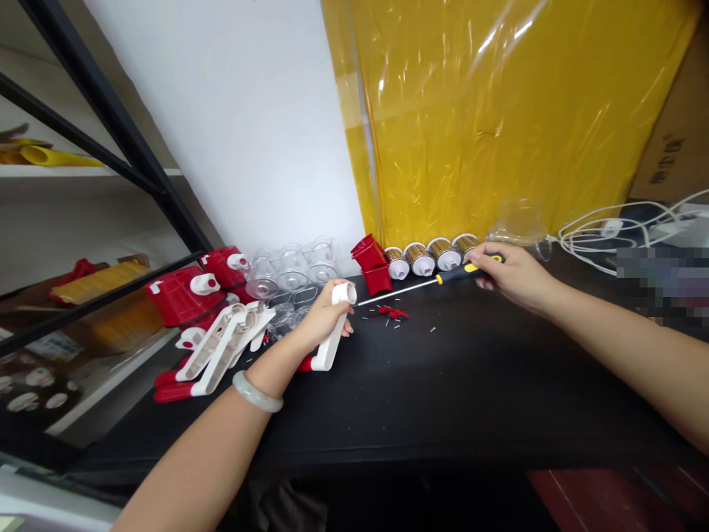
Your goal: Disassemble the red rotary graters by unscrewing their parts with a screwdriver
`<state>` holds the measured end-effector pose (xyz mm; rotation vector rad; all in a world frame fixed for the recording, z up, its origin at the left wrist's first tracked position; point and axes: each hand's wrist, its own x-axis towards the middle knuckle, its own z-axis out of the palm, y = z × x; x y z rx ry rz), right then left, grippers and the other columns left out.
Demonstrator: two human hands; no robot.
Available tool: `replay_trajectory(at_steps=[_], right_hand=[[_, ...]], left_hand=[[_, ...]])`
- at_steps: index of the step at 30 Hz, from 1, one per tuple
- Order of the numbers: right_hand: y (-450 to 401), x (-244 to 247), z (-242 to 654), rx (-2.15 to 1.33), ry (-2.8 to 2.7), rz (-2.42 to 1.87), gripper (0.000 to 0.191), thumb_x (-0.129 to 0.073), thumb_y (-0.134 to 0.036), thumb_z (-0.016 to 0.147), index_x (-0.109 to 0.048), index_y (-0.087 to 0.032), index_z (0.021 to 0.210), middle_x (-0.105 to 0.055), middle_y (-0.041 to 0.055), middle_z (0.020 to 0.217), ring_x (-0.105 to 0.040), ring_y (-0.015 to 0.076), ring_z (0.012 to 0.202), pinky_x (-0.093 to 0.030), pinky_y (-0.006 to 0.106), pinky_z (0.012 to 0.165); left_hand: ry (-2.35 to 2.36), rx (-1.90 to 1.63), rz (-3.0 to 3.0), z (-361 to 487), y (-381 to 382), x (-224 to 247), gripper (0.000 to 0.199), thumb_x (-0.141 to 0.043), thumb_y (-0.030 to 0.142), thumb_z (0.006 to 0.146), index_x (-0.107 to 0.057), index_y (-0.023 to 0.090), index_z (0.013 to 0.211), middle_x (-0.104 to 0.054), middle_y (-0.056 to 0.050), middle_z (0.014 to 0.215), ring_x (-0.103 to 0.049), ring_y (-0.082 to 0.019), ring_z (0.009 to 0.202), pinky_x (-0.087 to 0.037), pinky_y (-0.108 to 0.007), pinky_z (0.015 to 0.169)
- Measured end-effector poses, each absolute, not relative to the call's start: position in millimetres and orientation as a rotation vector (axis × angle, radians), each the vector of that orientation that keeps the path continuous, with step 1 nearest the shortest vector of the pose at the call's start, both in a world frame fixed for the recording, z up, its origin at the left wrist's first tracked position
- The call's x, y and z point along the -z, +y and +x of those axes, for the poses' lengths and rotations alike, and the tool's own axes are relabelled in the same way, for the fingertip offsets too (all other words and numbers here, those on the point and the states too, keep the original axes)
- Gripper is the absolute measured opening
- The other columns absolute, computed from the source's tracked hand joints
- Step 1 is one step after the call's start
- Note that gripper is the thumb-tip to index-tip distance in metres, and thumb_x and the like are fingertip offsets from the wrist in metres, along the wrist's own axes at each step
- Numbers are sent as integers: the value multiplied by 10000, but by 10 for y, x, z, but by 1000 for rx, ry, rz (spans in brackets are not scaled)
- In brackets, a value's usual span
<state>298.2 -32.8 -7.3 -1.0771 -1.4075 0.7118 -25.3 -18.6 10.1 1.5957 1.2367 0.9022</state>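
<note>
My left hand [323,316] is closed around a white crank handle [331,347] with a red grip, held just above the black tabletop. A screwdriver [459,273] with a black and yellow handle is gripped in my right hand [507,272]. Its long shaft points left, and the tip is close to the crank handle's round end; whether they touch I cannot tell. Below the shaft lie small red plastic parts [393,312] and several loose screws [433,329]. More white crank handles with red grips [221,355] are piled to the left.
Red plastic housings [185,295] stand at the left, beside clear plastic cups [292,267]. Red hoppers [372,264] and several metal grater drums [419,260] line the back. White cables [590,233] are tangled at the right. A black-framed shelf [111,111] rises on the left.
</note>
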Motion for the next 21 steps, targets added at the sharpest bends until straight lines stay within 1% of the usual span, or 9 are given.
replay_trajectory(at_steps=[4, 8, 14, 21], right_hand=[[-341, 78, 2942, -661, -1389, -1113, 460, -689, -642, 692, -585, -196, 731, -526, -23, 506, -465, 91, 433, -366, 225, 435], [-301, 99, 2984, -663, -1314, -1104, 436, -694, -630, 696, -593, -207, 731, -512, -24, 499, -460, 97, 432, -355, 231, 422], [-250, 130, 3041, -669, -1293, -1089, 386, -720, -588, 694, -606, -220, 713, -556, -3, 580, -488, 109, 449, -351, 246, 405], [-245, 157, 3027, -715, -1291, -1067, 358, -709, -569, 720, -602, -228, 725, -526, -12, 554, -484, 116, 454, -349, 247, 408]], left_hand=[[1229, -903, 1600, -245, -194, -101, 538, -514, 120, 656, -382, 249, 1162, -525, 49, 721, -556, -107, 413, -454, -227, 406], [1224, -896, 1592, -242, -206, -106, 543, -506, 124, 659, -378, 257, 1170, -539, 45, 734, -561, -105, 419, -456, -225, 409], [1229, -926, 1588, -236, -200, -106, 543, -537, 128, 658, -388, 241, 1167, -530, 41, 737, -559, -97, 423, -451, -212, 410], [1227, -939, 1591, -239, -209, -120, 539, -538, 136, 670, -386, 239, 1177, -537, 36, 768, -572, -99, 430, -462, -219, 415]])
